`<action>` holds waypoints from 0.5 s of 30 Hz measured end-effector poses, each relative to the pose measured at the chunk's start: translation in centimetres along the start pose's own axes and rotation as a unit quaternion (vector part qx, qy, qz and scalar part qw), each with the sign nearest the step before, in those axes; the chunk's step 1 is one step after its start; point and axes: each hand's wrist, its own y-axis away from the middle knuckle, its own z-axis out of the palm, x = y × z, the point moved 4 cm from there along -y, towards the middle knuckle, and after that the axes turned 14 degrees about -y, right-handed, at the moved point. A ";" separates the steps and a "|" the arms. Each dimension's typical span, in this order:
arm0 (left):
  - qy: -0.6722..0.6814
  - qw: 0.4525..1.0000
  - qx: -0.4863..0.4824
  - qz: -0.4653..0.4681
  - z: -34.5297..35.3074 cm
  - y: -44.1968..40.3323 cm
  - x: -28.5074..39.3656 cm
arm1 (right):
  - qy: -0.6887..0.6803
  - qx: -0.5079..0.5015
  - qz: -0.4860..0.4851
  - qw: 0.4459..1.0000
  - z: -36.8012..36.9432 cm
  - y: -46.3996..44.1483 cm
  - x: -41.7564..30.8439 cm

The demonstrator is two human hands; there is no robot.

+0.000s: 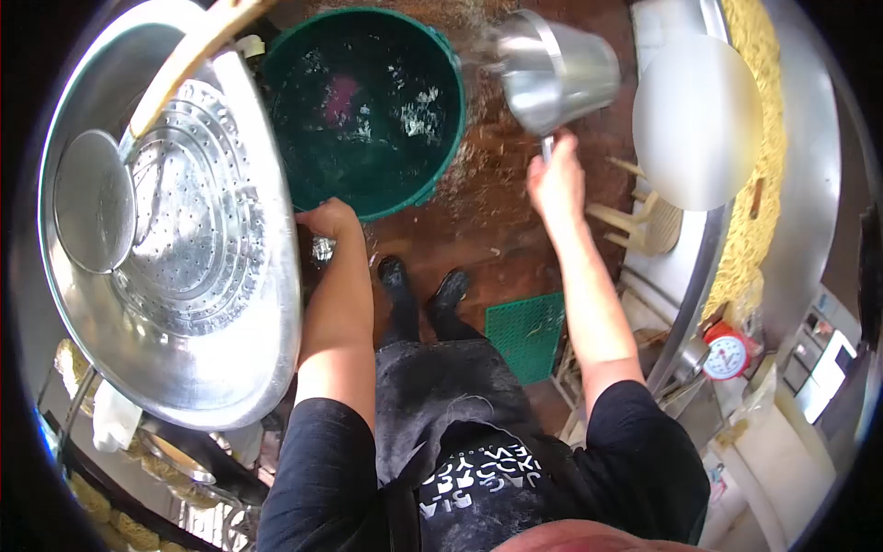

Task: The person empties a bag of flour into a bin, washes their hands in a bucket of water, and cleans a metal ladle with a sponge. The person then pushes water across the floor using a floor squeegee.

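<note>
My right hand (559,182) is closed around the handle of a shiny metal saucepan (575,74), held tilted on its side above the wet floor and smeared by motion. A large metal colander (262,345) with a perforated base stands tilted on the left. My left hand (333,219) is at its right rim, fingers bent against the edge and partly hidden. Inside the colander lies a round metal skimmer (97,202) with a wooden handle (175,69). Just beyond my left hand is a round green tub (449,152) of dark water with a pink patch in it.
On the right, yellow noodles (768,156) lie along a metal worktop (814,175). A red dial scale (727,354) is near its front. A pale plastic chair (644,225) stands beneath. A green mat (526,336) lies on the wet brown floor (501,244) by my feet.
</note>
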 end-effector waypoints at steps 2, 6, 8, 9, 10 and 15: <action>-0.045 0.999 0.016 0.014 2.2 -0.3 -0.8 | -0.071 -0.094 0.080 0.990 2.2 1.2 -5.3; -0.099 0.994 -0.041 -0.032 1.6 0.3 1.1 | -0.060 -0.236 0.099 0.965 9.0 0.1 -10.3; -0.117 0.990 -0.061 -0.044 1.3 0.1 1.1 | 0.129 -0.298 -0.079 0.943 12.9 -0.6 -11.6; -0.126 0.988 -0.069 -0.052 1.1 0.0 0.4 | 0.161 -0.306 -0.130 0.929 14.7 -1.0 -11.5; -0.135 0.986 -0.076 -0.059 0.9 -0.2 0.0 | 0.189 -0.318 -0.161 0.915 15.3 -1.0 -12.8; -0.152 0.979 -0.088 -0.106 0.1 -0.7 -1.8 | 0.296 -0.330 -0.290 0.848 23.2 -4.3 -8.2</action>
